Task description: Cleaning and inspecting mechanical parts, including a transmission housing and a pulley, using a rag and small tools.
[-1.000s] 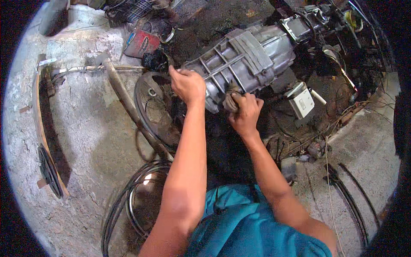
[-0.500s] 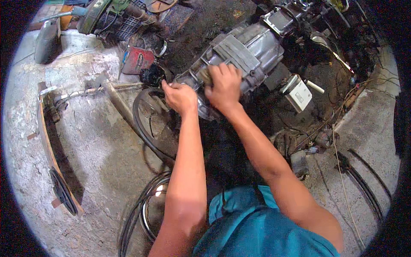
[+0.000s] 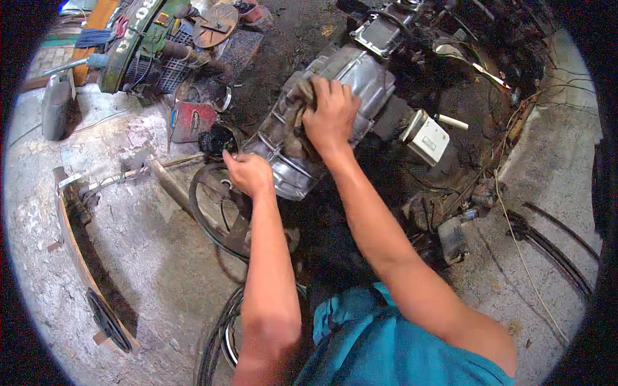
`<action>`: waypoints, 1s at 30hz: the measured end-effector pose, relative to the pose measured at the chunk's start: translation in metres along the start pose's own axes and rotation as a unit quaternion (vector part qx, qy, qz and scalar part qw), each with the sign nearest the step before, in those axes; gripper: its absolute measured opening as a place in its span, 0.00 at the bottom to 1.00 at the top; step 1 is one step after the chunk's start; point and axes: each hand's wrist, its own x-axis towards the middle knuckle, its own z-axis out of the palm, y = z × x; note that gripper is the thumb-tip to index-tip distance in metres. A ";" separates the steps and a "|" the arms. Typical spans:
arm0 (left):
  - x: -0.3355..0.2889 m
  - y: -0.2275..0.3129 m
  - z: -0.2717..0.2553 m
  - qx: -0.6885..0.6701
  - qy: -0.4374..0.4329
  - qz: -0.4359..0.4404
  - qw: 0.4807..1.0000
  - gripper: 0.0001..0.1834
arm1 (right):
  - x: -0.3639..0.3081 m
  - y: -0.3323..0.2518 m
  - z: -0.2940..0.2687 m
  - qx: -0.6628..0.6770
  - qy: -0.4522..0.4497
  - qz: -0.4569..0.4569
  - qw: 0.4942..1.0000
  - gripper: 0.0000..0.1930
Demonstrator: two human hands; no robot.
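Observation:
A silvery gearbox (image 3: 347,67) lies at a slant in front of me, its finned metal casing facing up. My right hand (image 3: 331,119) is closed round a grimy grey-brown rag (image 3: 297,119) and presses it to the casing's upper face. At the casing's near left end, my left hand (image 3: 250,174) has its fingers curled and its thumb pointing away from me. What those fingers hold, if anything, is hidden. Just beyond the left thumb sits a round black part (image 3: 219,140).
A red container (image 3: 193,121) and green machinery (image 3: 138,42) stand at the far left. A white box-shaped item (image 3: 426,137) lies right of the gearbox. Black hose coils (image 3: 219,328) rest on the concrete floor, and a thin cord (image 3: 524,254) runs along the right.
My right hand has shifted over the casing, and the rag now shows more fully. My left hand has moved left, away from the right hand. The whole view has shifted slightly.

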 end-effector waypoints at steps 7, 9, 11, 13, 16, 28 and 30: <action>0.004 0.001 -0.003 -0.008 -0.019 -0.031 0.999 0.25 | -0.067 0.085 -0.061 0.044 -0.125 -0.022 0.991 0.25; 0.006 -0.002 0.000 -0.012 -0.016 -0.019 1.000 0.25 | -0.026 0.117 -0.051 0.143 0.044 0.019 0.989 0.20; 0.004 -0.005 0.003 -0.036 -0.024 -0.011 0.999 0.25 | 0.056 0.111 -0.074 0.177 0.101 0.145 0.968 0.19; -0.006 0.008 0.005 -0.057 -0.040 0.007 0.998 0.24 | 0.127 0.134 -0.070 0.116 0.158 0.179 0.964 0.20; -0.002 -0.002 0.003 -0.036 -0.051 0.054 0.997 0.24 | 0.127 0.111 -0.025 -0.001 0.128 0.215 0.968 0.22; -0.007 -0.004 0.008 -0.047 -0.075 0.039 0.995 0.24 | 0.134 0.099 -0.056 -0.118 -0.054 0.183 0.974 0.15; 0.005 -0.013 0.010 -0.072 -0.053 0.041 0.995 0.24 | 0.093 0.088 -0.036 -0.095 -0.094 0.119 0.984 0.13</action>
